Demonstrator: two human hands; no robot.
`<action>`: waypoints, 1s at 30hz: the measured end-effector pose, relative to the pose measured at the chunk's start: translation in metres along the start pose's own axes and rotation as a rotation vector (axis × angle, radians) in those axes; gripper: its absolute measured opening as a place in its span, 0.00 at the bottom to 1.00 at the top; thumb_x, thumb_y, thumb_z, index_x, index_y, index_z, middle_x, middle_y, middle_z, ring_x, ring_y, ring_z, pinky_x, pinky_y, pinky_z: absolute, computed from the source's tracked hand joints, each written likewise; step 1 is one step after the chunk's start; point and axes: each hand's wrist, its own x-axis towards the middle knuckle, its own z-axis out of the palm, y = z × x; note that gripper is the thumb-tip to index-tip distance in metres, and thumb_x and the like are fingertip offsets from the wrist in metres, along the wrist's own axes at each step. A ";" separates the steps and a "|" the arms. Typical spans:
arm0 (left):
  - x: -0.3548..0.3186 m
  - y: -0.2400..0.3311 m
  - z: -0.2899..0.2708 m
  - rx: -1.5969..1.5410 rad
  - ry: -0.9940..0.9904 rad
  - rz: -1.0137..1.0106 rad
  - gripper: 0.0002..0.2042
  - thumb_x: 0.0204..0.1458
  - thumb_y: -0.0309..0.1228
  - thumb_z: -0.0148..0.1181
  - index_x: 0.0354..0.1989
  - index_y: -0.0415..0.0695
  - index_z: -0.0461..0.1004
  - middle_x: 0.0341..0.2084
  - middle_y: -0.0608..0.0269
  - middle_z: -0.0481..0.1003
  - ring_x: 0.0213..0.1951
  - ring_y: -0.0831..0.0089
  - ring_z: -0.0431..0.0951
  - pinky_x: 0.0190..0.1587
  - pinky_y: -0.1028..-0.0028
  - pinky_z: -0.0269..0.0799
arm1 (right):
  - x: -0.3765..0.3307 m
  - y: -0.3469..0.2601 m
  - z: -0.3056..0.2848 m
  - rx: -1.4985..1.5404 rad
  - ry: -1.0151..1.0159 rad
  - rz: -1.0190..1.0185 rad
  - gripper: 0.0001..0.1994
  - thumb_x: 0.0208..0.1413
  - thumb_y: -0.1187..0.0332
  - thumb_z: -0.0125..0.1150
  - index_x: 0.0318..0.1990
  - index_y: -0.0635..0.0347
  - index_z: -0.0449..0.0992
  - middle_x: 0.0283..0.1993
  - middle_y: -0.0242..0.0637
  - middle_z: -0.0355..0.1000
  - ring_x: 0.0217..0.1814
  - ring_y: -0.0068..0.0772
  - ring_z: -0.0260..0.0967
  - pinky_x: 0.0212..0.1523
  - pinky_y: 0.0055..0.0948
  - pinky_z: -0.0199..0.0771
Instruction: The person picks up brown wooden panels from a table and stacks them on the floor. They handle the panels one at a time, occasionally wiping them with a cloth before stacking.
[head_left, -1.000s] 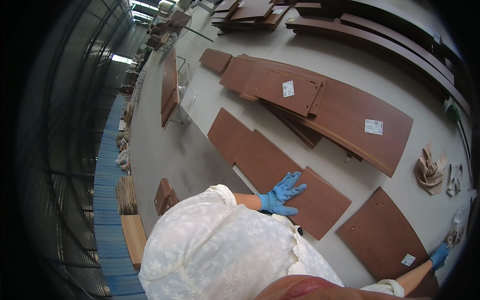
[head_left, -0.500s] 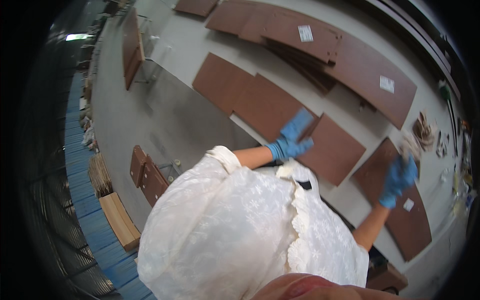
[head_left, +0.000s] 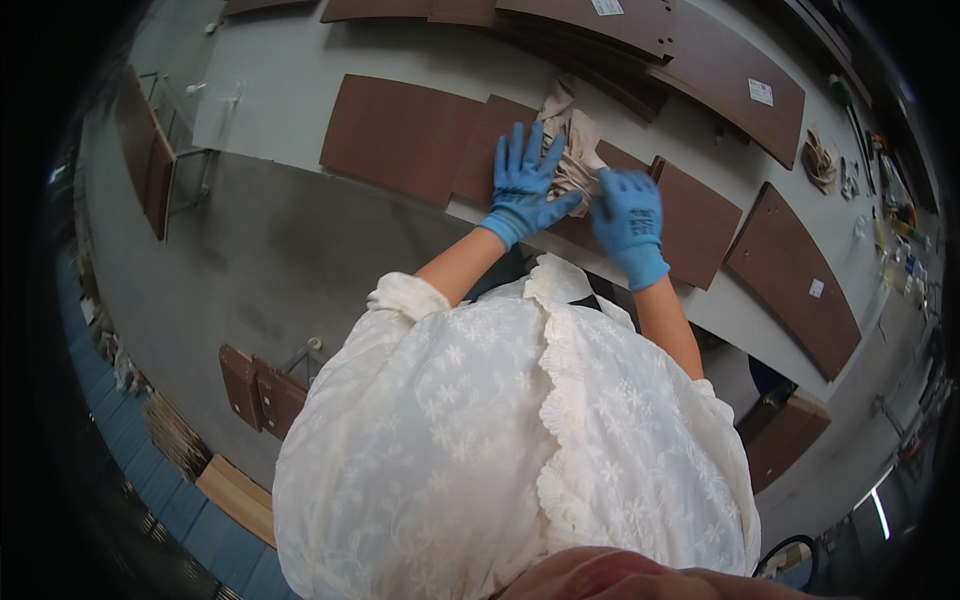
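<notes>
Presently, I find the left hand [head_left: 523, 185] with fingers spread and the right hand [head_left: 632, 220] curled, pinch indeterminable, at a crumpled cloth [head_left: 577, 150], centre-top, on a brown panel [head_left: 485, 145]. Judged step: cloth handling; next move calls for firm hold. Beyond, upper right: stacked panels [head_left: 730, 70].

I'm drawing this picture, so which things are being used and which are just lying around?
Seem in use:
- left gloved hand
- right gloved hand
- beige cloth
- brown board under it

Seem just lying about:
- second crumpled cloth
- labelled board at right
</notes>
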 end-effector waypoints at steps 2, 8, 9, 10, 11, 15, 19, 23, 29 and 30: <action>0.012 0.005 0.016 0.006 -0.002 0.003 0.50 0.49 0.68 0.57 0.76 0.51 0.55 0.76 0.43 0.47 0.76 0.38 0.42 0.73 0.36 0.31 | -0.005 0.005 -0.002 -0.171 0.194 0.088 0.20 0.50 0.67 0.64 0.53 0.57 0.75 0.58 0.48 0.73 0.64 0.50 0.68 0.67 0.52 0.61; 0.030 0.025 0.038 0.056 -0.229 0.206 0.43 0.54 0.52 0.59 0.77 0.52 0.52 0.76 0.47 0.49 0.77 0.48 0.44 0.74 0.35 0.29 | -0.017 0.005 0.044 -0.455 0.013 0.189 0.26 0.59 0.57 0.59 0.61 0.63 0.72 0.74 0.49 0.61 0.79 0.48 0.53 0.79 0.58 0.38; 0.028 0.022 0.038 0.054 -0.239 0.235 0.43 0.54 0.52 0.60 0.77 0.52 0.53 0.76 0.48 0.49 0.77 0.49 0.45 0.74 0.36 0.29 | -0.019 0.006 0.050 -0.467 -0.059 0.256 0.28 0.60 0.53 0.58 0.61 0.64 0.72 0.74 0.50 0.60 0.79 0.48 0.52 0.79 0.59 0.36; 0.030 0.014 0.039 0.057 -0.243 0.263 0.43 0.54 0.52 0.60 0.77 0.51 0.53 0.76 0.49 0.50 0.77 0.50 0.45 0.75 0.37 0.30 | -0.020 0.007 0.054 -0.455 0.011 0.215 0.31 0.59 0.51 0.59 0.62 0.65 0.71 0.74 0.50 0.60 0.80 0.48 0.51 0.80 0.60 0.34; 0.030 0.006 0.039 0.046 -0.228 0.294 0.43 0.53 0.52 0.60 0.77 0.51 0.53 0.76 0.49 0.50 0.77 0.50 0.45 0.75 0.37 0.30 | -0.022 0.008 0.057 -0.442 0.003 0.218 0.33 0.58 0.48 0.59 0.64 0.66 0.71 0.75 0.50 0.59 0.80 0.48 0.51 0.80 0.60 0.32; 0.020 -0.076 0.011 0.169 -0.129 0.017 0.39 0.56 0.51 0.56 0.77 0.53 0.54 0.76 0.57 0.52 0.78 0.57 0.47 0.75 0.38 0.33 | -0.025 0.008 0.053 -0.442 -0.037 0.225 0.39 0.57 0.43 0.60 0.66 0.67 0.69 0.76 0.52 0.57 0.81 0.49 0.48 0.80 0.60 0.30; 0.009 -0.149 -0.040 0.436 -0.009 -0.148 0.34 0.57 0.45 0.61 0.73 0.53 0.62 0.73 0.57 0.59 0.74 0.57 0.56 0.74 0.46 0.46 | -0.025 0.008 0.052 -0.444 -0.056 0.235 0.40 0.58 0.42 0.59 0.68 0.68 0.66 0.76 0.53 0.55 0.81 0.49 0.47 0.80 0.60 0.30; 0.021 -0.120 -0.050 -0.183 0.282 -0.114 0.22 0.57 0.34 0.63 0.60 0.43 0.75 0.59 0.51 0.75 0.59 0.54 0.76 0.60 0.60 0.72 | -0.028 0.011 0.056 -0.411 -0.047 0.245 0.41 0.58 0.43 0.59 0.70 0.68 0.63 0.77 0.52 0.55 0.81 0.49 0.47 0.81 0.59 0.28; -0.011 0.013 0.007 -0.113 0.057 0.289 0.32 0.45 0.30 0.63 0.65 0.46 0.73 0.64 0.49 0.70 0.65 0.51 0.70 0.68 0.53 0.64 | -0.029 0.011 0.056 -0.377 -0.005 0.247 0.39 0.57 0.46 0.61 0.70 0.63 0.65 0.75 0.48 0.58 0.80 0.45 0.50 0.81 0.56 0.29; -0.012 0.011 0.013 -0.062 0.040 0.327 0.32 0.46 0.30 0.63 0.65 0.46 0.72 0.65 0.49 0.68 0.66 0.51 0.68 0.69 0.51 0.60 | -0.028 0.011 0.056 -0.383 0.007 0.235 0.39 0.57 0.46 0.61 0.69 0.64 0.65 0.75 0.48 0.58 0.80 0.45 0.50 0.81 0.56 0.29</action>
